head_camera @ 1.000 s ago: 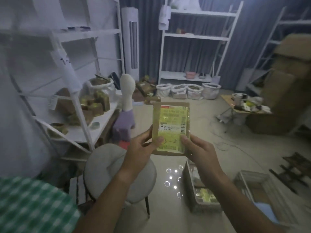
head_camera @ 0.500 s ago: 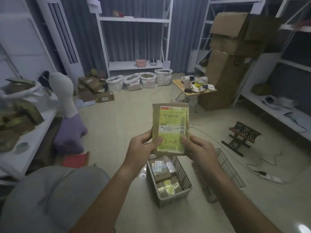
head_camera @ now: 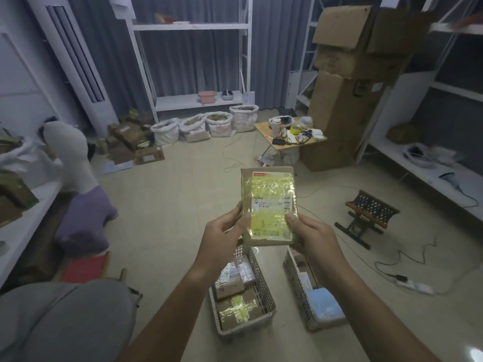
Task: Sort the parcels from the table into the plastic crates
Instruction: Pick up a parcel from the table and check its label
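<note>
While upright, parcel (head_camera: pixel 269 205) pinched between left hand (head_camera: pixel 222 240), right hand (head_camera: pixel 312 240)

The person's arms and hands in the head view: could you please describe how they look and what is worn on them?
Both forearms are bare, with no sleeves in view. The left hand and right hand wear no gloves, and no rings, watch or bracelets show.
</note>
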